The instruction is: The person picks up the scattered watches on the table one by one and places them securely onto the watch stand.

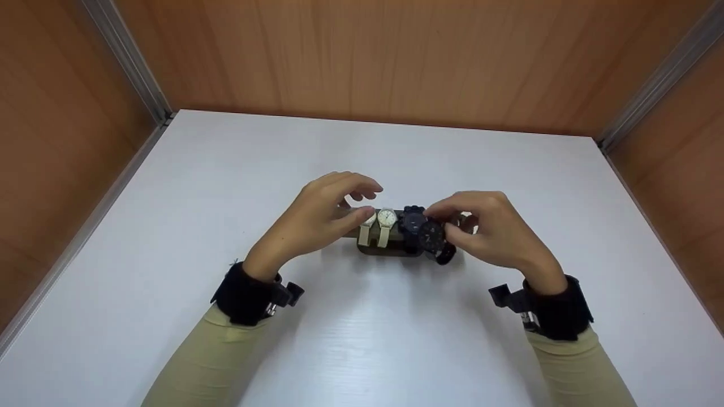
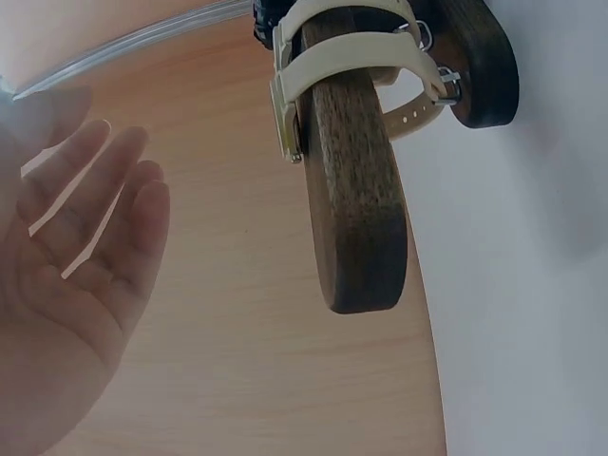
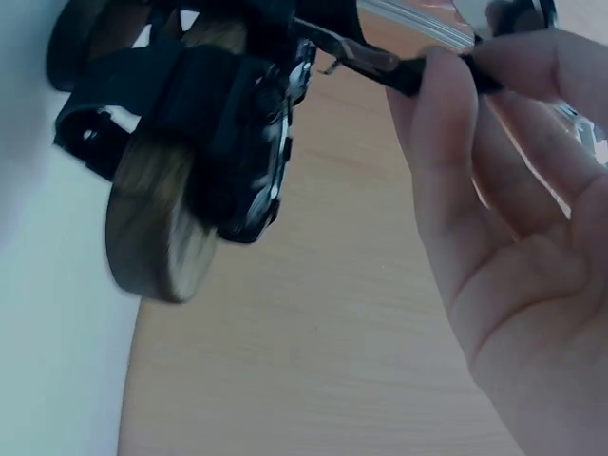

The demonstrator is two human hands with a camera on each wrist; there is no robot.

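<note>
A dark wooden watch stand (image 1: 390, 250) lies on its side in the middle of the white table (image 1: 362, 147). Two beige-strapped watches (image 1: 387, 219), a dark blue watch (image 1: 413, 221) and a black watch (image 1: 433, 235) are wrapped round it. My left hand (image 1: 367, 202) hovers at the stand's left end with relaxed fingers; in the left wrist view this hand (image 2: 85, 218) holds nothing and is apart from the stand's end (image 2: 359, 190) and the beige strap (image 2: 332, 52). My right hand (image 1: 447, 221) pinches the black watch's strap (image 3: 418, 74) at the stand's right end (image 3: 157, 237).
Wood-panelled walls (image 1: 396, 56) with metal corner strips close the table in at the back and on both sides. Bare white tabletop lies all round the stand.
</note>
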